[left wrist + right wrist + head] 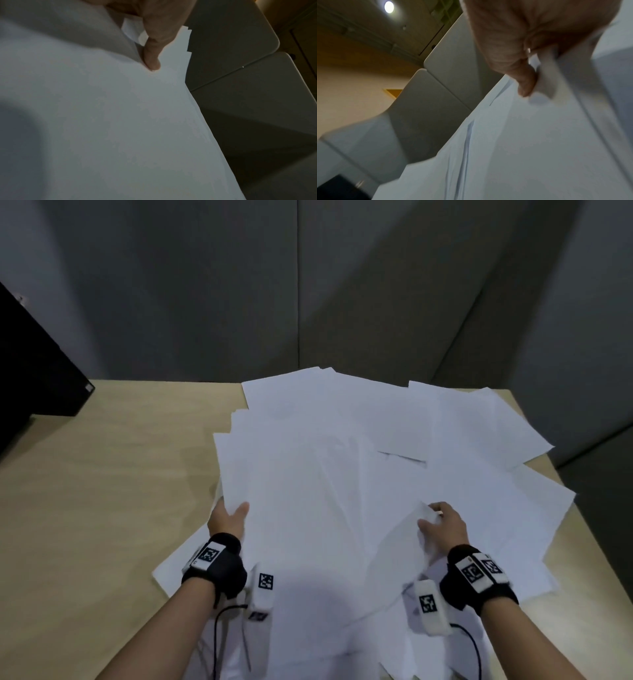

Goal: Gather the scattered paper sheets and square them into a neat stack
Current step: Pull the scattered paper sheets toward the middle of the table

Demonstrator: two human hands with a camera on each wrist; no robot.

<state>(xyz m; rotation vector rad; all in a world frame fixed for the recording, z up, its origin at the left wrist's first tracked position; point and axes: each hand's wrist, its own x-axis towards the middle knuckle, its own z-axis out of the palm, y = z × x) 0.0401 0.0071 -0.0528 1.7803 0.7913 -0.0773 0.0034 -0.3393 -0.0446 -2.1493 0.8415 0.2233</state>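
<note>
Both hands gathering | left hand pinches paper sheets edge | right hand grasps lifted corner, to pull inward

Walls: grey partition panels from 10 to 2 o'clock.
Desk: pale wood.
Dark cabinet: at 9 o'clock.
Light: round ceiling lamp.

Office cubicle: grey partition panels, desk.
</note>
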